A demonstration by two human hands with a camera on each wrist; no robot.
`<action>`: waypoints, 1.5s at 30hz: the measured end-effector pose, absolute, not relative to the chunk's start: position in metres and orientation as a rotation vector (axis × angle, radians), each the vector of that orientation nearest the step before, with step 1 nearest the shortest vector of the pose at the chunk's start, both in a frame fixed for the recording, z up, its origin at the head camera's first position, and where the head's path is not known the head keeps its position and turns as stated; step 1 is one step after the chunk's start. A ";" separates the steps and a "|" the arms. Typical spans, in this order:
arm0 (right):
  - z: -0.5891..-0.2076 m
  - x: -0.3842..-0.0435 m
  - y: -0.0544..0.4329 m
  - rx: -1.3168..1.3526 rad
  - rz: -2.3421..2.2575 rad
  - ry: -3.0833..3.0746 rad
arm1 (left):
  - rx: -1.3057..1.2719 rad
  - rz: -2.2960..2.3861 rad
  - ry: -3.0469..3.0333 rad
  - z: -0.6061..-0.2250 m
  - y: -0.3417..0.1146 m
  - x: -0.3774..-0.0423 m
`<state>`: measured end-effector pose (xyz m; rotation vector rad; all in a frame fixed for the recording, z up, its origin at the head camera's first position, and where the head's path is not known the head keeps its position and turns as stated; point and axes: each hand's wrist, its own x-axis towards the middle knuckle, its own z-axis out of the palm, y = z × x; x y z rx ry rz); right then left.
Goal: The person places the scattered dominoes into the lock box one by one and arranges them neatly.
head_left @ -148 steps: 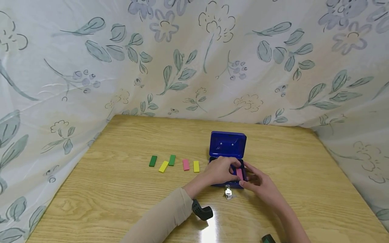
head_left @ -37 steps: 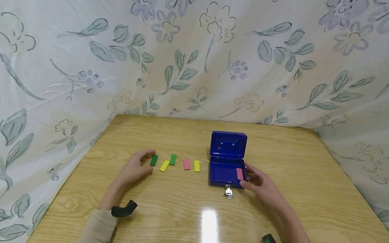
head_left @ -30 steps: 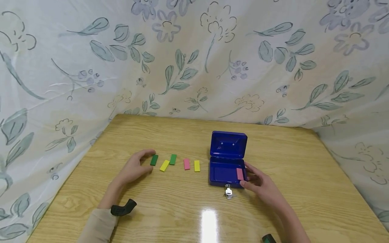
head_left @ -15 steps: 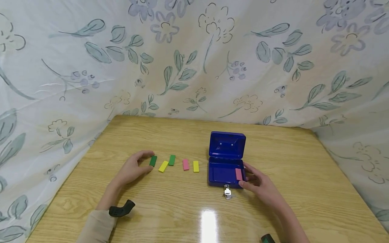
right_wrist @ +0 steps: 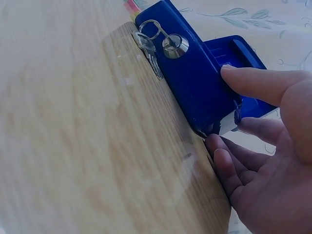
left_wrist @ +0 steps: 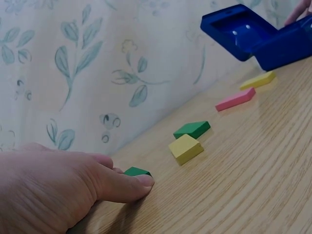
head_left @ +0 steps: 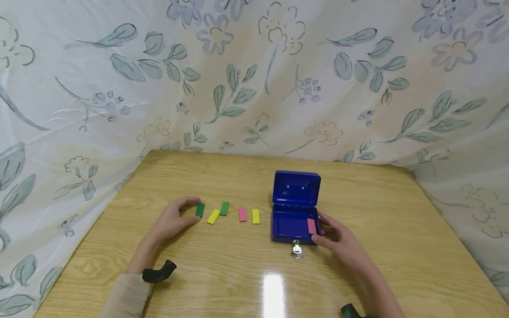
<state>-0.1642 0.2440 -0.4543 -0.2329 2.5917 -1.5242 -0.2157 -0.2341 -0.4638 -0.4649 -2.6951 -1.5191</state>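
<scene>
My left hand (head_left: 172,221) rests at the left end of a row of small flat blocks. Thumb and fingers pinch the two short ends of the dark green block (head_left: 200,210); in the left wrist view the hand covers most of it. On the right, my right hand (head_left: 343,242) holds an open blue cash box (head_left: 274,225) by its right side, thumb at the front corner and fingers along the side wall. Inside the box a pink block (head_left: 312,226) lies against the right wall. A key ring with keys (right_wrist: 146,44) hangs from the lock (right_wrist: 175,46) on its front.
Between hand and box lie a yellow block (head_left: 213,217), a brighter green block (head_left: 224,208) touching or close to it, a pink block (head_left: 242,214) and another yellow block (head_left: 256,217). The box's lid (head_left: 296,189) stands raised at the back. A floral cloth (head_left: 254,88) hangs behind the wooden table (head_left: 222,274).
My left hand has left the box, where the pink block now lies released, and moved left to the dark green block. Its fingertips have since closed in on that block. The right hand stays put.
</scene>
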 end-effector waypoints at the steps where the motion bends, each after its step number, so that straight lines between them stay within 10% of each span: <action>1: -0.455 -0.164 0.245 -0.237 -1.525 2.595 | -0.465 -1.514 -2.696 -0.463 -0.233 -0.216; 45: -0.451 -0.162 0.247 -0.183 -1.532 2.575 | -0.465 -1.400 -2.726 -0.464 -0.230 -0.211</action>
